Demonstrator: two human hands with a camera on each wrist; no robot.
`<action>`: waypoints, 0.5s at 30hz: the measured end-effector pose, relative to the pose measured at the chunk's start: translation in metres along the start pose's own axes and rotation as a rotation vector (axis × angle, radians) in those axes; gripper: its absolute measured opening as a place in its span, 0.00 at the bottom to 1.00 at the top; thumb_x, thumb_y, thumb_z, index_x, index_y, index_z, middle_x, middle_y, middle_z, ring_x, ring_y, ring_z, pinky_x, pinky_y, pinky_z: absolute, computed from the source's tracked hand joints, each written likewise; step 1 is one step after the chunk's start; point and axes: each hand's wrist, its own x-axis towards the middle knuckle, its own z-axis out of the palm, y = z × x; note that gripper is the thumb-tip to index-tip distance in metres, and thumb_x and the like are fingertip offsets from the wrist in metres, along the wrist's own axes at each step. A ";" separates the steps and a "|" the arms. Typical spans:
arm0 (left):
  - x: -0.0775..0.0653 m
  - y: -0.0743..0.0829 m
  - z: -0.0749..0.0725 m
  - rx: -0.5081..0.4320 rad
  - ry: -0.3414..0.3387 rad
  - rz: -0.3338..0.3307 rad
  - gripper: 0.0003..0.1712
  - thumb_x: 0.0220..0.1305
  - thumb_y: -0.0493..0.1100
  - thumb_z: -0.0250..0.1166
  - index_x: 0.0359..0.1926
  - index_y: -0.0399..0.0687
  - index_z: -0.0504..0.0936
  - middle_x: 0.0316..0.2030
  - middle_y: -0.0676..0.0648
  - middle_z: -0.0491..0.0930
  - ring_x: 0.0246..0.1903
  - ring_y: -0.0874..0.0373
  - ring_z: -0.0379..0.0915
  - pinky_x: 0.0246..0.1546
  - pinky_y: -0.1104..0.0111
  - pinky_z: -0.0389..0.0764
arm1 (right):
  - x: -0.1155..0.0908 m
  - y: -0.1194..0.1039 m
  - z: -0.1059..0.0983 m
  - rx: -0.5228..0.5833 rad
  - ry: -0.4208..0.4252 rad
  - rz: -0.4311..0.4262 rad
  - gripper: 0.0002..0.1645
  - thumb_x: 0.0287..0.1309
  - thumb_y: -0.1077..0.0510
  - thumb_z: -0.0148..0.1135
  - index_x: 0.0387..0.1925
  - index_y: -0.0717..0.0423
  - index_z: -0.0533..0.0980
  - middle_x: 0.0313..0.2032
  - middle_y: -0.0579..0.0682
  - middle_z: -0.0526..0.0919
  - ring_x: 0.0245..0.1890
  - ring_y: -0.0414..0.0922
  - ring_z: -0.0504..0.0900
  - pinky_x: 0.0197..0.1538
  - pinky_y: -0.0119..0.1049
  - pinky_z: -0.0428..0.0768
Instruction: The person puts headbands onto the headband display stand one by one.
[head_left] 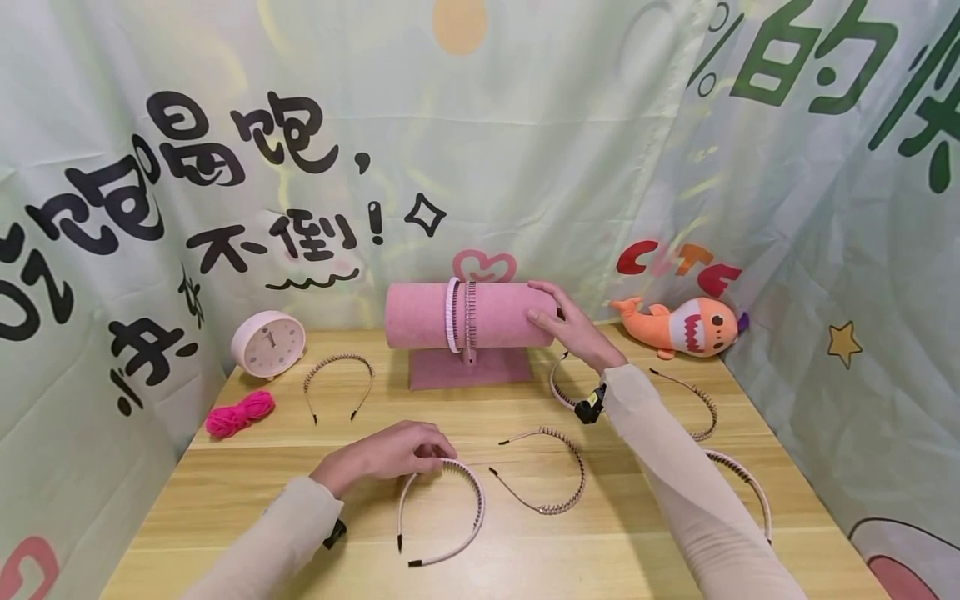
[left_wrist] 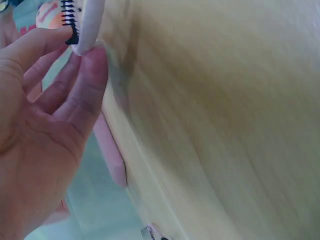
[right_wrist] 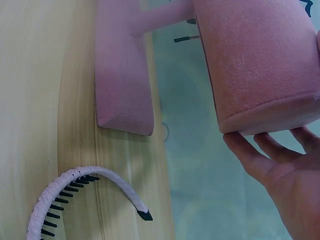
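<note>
In the head view my left hand (head_left: 390, 450) pinches the top of a pale headband (head_left: 482, 510) with black comb teeth, its two ends toward me. The left wrist view shows this headband (left_wrist: 92, 22) between thumb and fingertips. A pink plush headband display stand (head_left: 506, 312) stands at the back. It carries a white headband (head_left: 451, 315) and a thin toothed headband (head_left: 471, 315) around its roll. My right hand (head_left: 573, 325) grips the roll's right end, and the right wrist view shows fingertips against the end of the pink roll (right_wrist: 265, 60).
Several loose headbands lie on the wooden table, including one in the middle (head_left: 582, 473), one at left (head_left: 337, 357) and one at right (head_left: 756, 486). A pink clock (head_left: 268, 346), a hot-pink yarn bundle (head_left: 240, 414) and an orange plush toy (head_left: 686, 325) sit near the curtains.
</note>
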 end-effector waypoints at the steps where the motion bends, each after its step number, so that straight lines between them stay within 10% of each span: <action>1: -0.001 -0.001 -0.002 -0.005 0.001 -0.009 0.14 0.77 0.40 0.68 0.59 0.52 0.89 0.50 0.55 0.88 0.46 0.69 0.81 0.54 0.70 0.85 | 0.000 -0.001 0.000 0.001 -0.001 0.005 0.39 0.81 0.39 0.60 0.84 0.27 0.57 0.87 0.45 0.50 0.87 0.56 0.52 0.81 0.70 0.60; 15: -0.019 -0.023 -0.016 -0.145 0.015 -0.080 0.17 0.77 0.35 0.64 0.62 0.54 0.85 0.56 0.48 0.88 0.51 0.54 0.83 0.50 0.65 0.86 | -0.015 -0.035 0.003 0.005 -0.012 0.020 0.38 0.82 0.46 0.60 0.85 0.38 0.58 0.87 0.52 0.49 0.87 0.60 0.49 0.82 0.73 0.55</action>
